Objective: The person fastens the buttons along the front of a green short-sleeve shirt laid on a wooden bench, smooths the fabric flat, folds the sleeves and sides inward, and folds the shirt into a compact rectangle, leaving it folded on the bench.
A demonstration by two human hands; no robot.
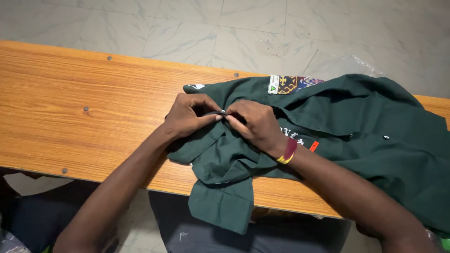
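1. Both hands meet just left of the frame's middle, on a dark green shirt (356,126) spread over the wooden surface (70,112).
2. The left hand (190,115) is pinched narrow, thumb and fingertips nipping a fold of the green cloth right at a small pale button (222,112).
3. The right hand (255,124) comes in from the other side, fingers closed tight on the facing edge of fabric, touching the left hand's fingertips at that button. A maroon and yellow wristband (288,151) sits on its wrist.
4. The shirt's bulk lies to the right of the frame; a cuffed sleeve (222,206) hangs over the near edge of the surface at bottom centre, and a patterned collar lining (293,84) shows at the top.
5. Risk, as I judge it: the grip is only on thin cloth beside a tiny button, so the fabric could slip from the fingertips.
6. That dangling sleeve could also drag the garment towards the near edge if the hands ease off.
7. Containers: none that I can make out, only a scrap of clear plastic wrap (363,63) on the grey tiled floor (140,28) beyond, upper right, and I cannot tell if anything is in it.
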